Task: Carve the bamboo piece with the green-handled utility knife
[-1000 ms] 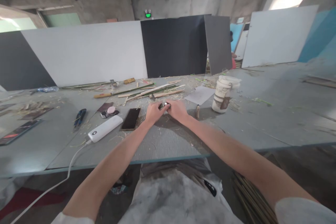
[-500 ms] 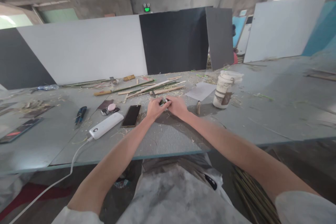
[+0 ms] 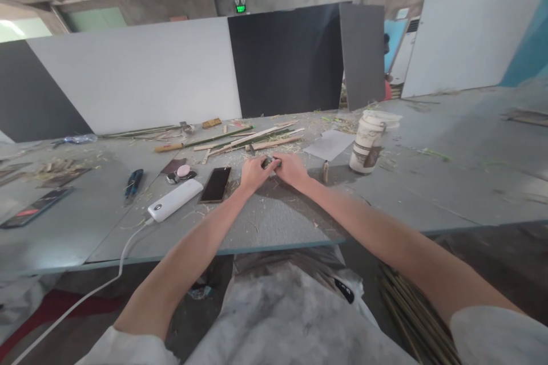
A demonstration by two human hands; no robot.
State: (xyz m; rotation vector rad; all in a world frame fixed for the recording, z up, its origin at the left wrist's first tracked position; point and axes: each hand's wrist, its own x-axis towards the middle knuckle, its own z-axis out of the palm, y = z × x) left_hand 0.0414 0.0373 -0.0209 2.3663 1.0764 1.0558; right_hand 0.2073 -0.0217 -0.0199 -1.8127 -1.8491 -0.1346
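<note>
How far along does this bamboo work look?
Done: split bamboo strips and shavings lie on the table. In hand: the left hand and right hand grip a small dark piece, too small to identify. Left: uncut canes below.

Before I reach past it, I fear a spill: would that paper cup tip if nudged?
Probably easily. The cup is tall on a narrow base, so a push near its rim may topple it. It looks like thin paper, likely light unless full; its contents are hidden.
</note>
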